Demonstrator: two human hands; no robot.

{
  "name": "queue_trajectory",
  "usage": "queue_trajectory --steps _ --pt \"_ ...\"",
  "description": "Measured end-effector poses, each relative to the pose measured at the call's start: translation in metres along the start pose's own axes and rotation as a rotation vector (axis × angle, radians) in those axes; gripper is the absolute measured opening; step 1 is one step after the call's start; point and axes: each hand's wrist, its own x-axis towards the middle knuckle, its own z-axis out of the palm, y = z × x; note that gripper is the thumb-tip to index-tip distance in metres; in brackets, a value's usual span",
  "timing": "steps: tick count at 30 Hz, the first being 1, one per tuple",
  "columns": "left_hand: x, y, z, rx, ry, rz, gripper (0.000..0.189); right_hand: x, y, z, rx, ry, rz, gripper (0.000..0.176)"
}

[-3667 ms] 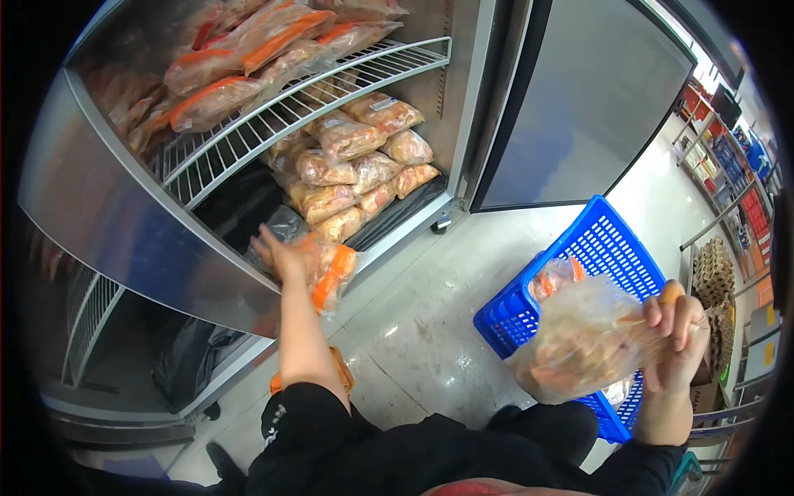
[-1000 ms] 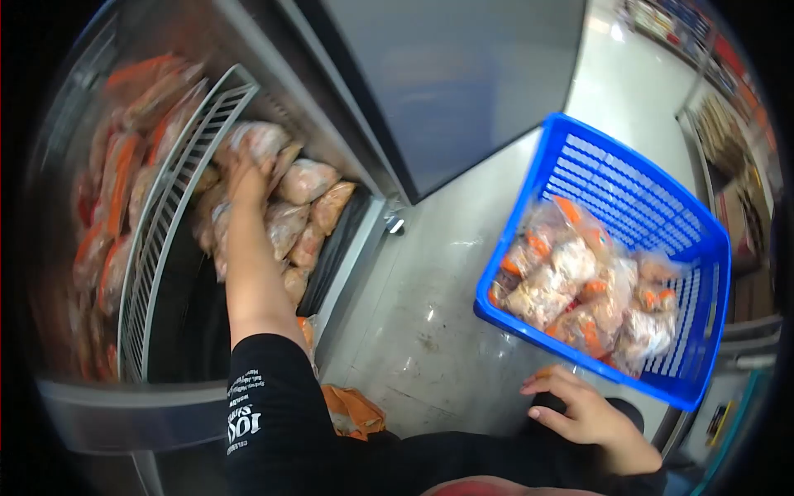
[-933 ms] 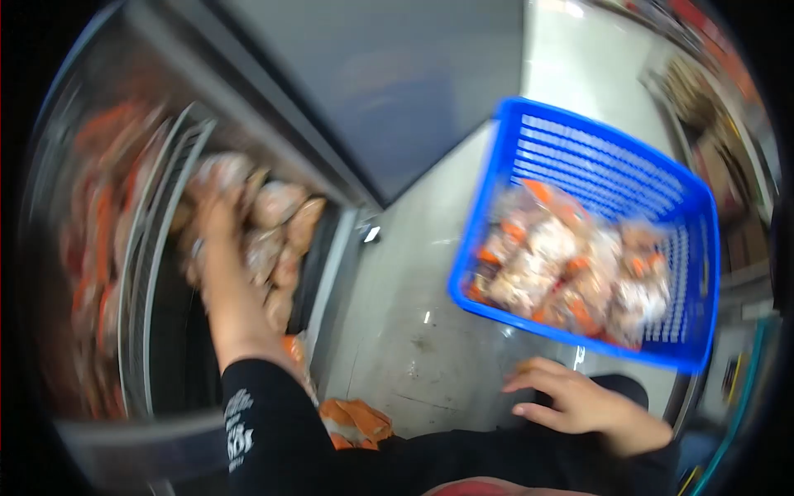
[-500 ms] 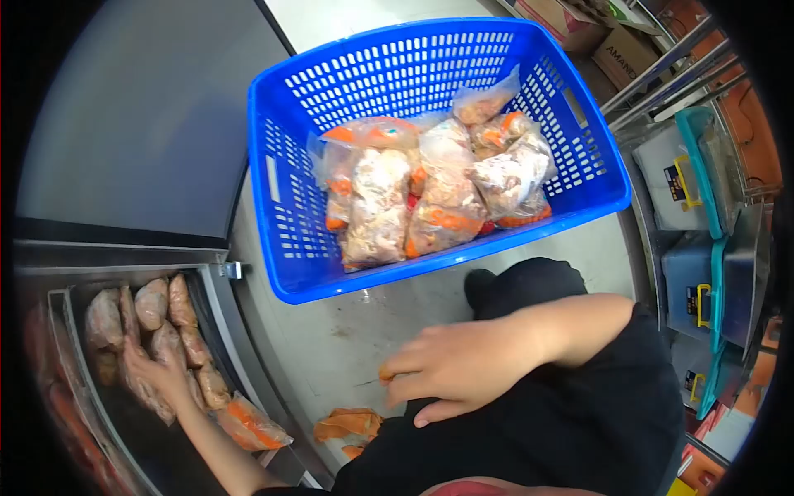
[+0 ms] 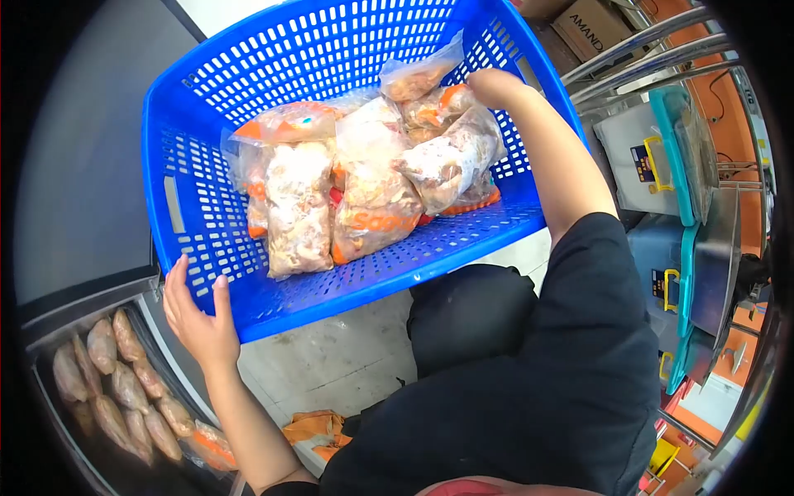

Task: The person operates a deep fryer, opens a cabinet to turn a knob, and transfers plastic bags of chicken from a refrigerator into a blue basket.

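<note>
A large blue basket (image 5: 405, 281) holds several clear bags of frozen meat (image 5: 299, 207), some with orange print. My left hand (image 5: 201, 322) is at the basket's near left corner, fingers spread, with the thumb against the near side. My right hand (image 5: 494, 88) reaches inside at the right, over the bags, beside the one with an orange patch. Its fingers are mostly hidden, and what they touch does not show. At the lower left, more wrapped meat pieces (image 5: 128, 387) lie in an open freezer drawer.
A grey door (image 5: 83, 149) stands at the left. On the right are clear bins with teal lids (image 5: 672, 157), metal rails and cardboard boxes (image 5: 591, 31). An orange bag (image 5: 318, 431) lies on the floor near the drawer.
My left hand has left the drawer's meat pieces and come to the basket's corner. My right hand has moved up into the basket. The basket appears further left and closer.
</note>
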Motion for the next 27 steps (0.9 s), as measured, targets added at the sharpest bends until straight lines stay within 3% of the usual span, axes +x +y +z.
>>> queue_trajectory --steps 2,4,6,10,13,14,17,20,22,24,26,27 --pt "-0.002 -0.004 0.0 0.003 -0.002 -0.05 0.043 0.007 0.016 0.018 -0.153 0.151 0.042 0.025" --pt "-0.003 -0.007 0.0 -0.001 -0.015 -0.049 0.039 0.01 0.012 0.028 -0.473 0.178 -0.186 0.023" --pt "0.0 -0.006 -0.001 -0.012 -0.019 -0.046 0.036 0.024 0.017 0.037 -0.496 0.105 -0.227 0.028" --pt "0.001 -0.008 0.001 0.028 -0.036 -0.028 0.028 0.03 0.002 0.037 -0.433 -0.048 -0.051 0.03" --pt "0.001 -0.008 0.0 0.009 -0.033 -0.016 0.024 0.029 0.006 0.039 -0.535 -0.009 -0.092 0.031" --pt "0.002 -0.007 0.0 0.022 -0.042 -0.01 0.023 0.03 0.011 0.047 -0.514 0.14 -0.127 0.031" --pt "0.002 -0.006 -0.001 0.041 -0.059 -0.011 0.021 0.031 0.016 0.044 -0.509 0.084 -0.199 0.028" --pt "0.003 -0.009 0.0 0.045 -0.065 0.008 0.02 0.032 0.016 0.04 -0.71 0.075 -0.226 0.02" --pt "0.002 -0.014 0.002 0.071 -0.068 0.007 0.019 0.018 0.021 0.019 -0.552 0.185 -0.19 0.015" --pt "0.002 -0.016 0.003 0.068 -0.061 0.006 0.018 -0.01 0.02 -0.015 -0.384 0.556 -0.374 0.011" --pt "0.0 -0.016 0.004 0.034 -0.052 -0.015 0.018 -0.044 -0.012 -0.058 -0.496 0.737 -0.555 0.015" --pt "0.0 -0.017 0.004 0.022 -0.044 -0.016 0.018 -0.056 -0.032 -0.07 -0.6 0.858 -0.612 0.005"
